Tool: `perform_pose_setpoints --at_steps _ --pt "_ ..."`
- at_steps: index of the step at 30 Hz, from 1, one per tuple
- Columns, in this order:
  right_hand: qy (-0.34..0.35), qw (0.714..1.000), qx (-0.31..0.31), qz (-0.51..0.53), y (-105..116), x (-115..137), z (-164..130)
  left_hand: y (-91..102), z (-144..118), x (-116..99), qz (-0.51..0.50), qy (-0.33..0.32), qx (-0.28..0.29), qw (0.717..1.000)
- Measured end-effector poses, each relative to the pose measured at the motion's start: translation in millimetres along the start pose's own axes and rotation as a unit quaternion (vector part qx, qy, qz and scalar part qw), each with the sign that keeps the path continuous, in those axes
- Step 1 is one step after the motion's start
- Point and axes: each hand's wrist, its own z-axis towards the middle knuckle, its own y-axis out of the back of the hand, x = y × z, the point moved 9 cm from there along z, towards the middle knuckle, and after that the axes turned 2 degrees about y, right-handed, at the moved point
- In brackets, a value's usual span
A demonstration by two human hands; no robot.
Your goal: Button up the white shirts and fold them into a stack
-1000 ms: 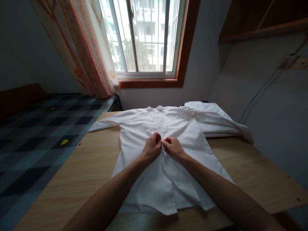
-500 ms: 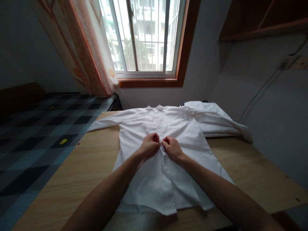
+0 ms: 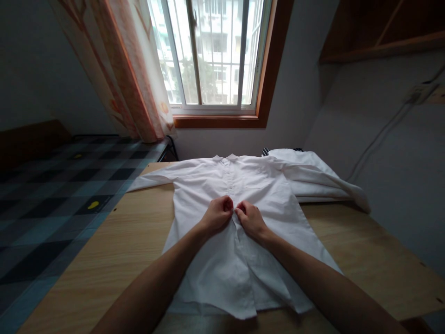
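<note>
Pinching the front edge of the white shirt (image 3: 222, 260), laid on the wooden table (image 3: 139, 227), between closed fingertips of left hand (image 3: 218, 213) and right hand (image 3: 251, 218), perhaps losing it if gripping too lightly.

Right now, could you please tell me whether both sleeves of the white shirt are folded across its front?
No, the sleeves of the white shirt spread out to either side of its front.

Left hand (image 3: 218, 214): slightly nearer along the shirt (image 3: 222, 266) than a second ago.
Right hand (image 3: 251, 221): slightly nearer too, wrist included.
View: shifted a touch; window (image 3: 219, 60) and counter (image 3: 361, 253) now show slightly lower.
</note>
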Motion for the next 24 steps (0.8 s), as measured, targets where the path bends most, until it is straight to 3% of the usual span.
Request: perform_pose_setpoints --at_steps 5,10,14,17,21,24 --pt "-0.036 0.998 0.039 0.034 -4.1 -8.9 5.0 3.5 -5.3 -7.1 0.076 -0.007 -0.024 0.997" --pt "-0.035 0.995 0.078 0.046 -8.1 -10.0 6.8 -1.5 -11.2 -10.7 0.165 -0.032 -0.012 0.986" --pt "0.002 1.000 0.006 -0.015 1.3 -0.1 3.9 -17.3 -15.4 -23.2 0.353 -0.101 0.033 0.929" --pt "0.037 0.997 -0.031 -0.068 7.3 9.2 -1.1 -22.4 -17.3 -21.7 0.415 -0.112 0.051 0.901" --pt "0.086 0.985 0.006 -0.149 12.3 12.7 -17.1 -20.8 -20.5 -6.2 0.401 -0.099 0.092 0.906" --pt "0.133 0.961 0.089 -0.225 13.9 8.0 -46.9 -16.8 -25.3 8.0 0.395 -0.074 0.140 0.905"
